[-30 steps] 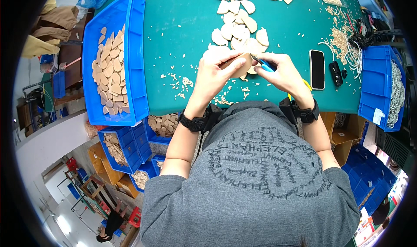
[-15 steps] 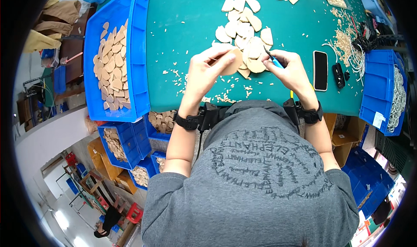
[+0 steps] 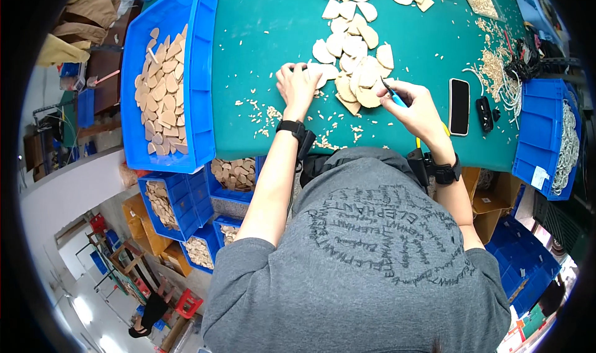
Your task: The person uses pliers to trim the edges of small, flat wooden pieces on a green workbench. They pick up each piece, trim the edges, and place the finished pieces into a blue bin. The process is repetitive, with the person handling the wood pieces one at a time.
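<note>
My left hand [image 3: 297,87] is over the green table, at the left edge of a heap of flat, pale wooden pieces [image 3: 351,46]. Its fingers are bent and apart, and no piece shows in them; the fingertips are close to a rounded piece at the heap's edge. In my right hand [image 3: 415,108] is a blue-handled tool [image 3: 393,95] with a dark, pointed tip; my fingers hide much of it. That tip points up and left, towards the near right side of the heap.
A blue bin [image 3: 202,74] on the left holds many tan pieces. Small wooden bits [image 3: 332,143] litter the table's near edge. Right of my right hand lie a phone [image 3: 459,107] and a black object [image 3: 484,112]. A blue crate [image 3: 539,129] with pale cords stands further right.
The piece my left hand held is out of it. That hand has turned and reached forward to the heap's left edge. My right hand, still with the tool, has barely moved.
</note>
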`<state>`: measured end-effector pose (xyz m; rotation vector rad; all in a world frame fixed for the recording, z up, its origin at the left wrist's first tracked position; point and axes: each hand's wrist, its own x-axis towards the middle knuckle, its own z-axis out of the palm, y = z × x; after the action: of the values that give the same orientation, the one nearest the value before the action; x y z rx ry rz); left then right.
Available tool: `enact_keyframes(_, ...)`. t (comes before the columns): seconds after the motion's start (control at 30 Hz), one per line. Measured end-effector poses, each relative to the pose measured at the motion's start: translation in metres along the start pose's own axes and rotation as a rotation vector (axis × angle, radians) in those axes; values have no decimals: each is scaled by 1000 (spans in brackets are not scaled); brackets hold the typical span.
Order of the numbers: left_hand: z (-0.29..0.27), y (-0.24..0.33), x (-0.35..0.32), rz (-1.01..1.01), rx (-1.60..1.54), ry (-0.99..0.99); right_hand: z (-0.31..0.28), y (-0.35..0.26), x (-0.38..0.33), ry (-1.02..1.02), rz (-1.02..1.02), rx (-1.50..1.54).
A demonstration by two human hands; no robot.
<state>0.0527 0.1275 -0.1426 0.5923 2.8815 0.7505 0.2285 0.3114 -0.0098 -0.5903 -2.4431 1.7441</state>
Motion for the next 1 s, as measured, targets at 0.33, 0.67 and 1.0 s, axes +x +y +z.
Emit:
enact_keyframes(0.33, -77, 71, -21, 67, -982, -436, 5, -10, -2, 11, -59, -197)
enact_keyframes(0.67, -107, 96, -40, 321, -755, -322, 3, -34, -1, -47, -65, -174)
enact_keyframes(1.0, -117, 107, -47, 358, -712, -285, 7, -26, -1, 1, -114, -116)
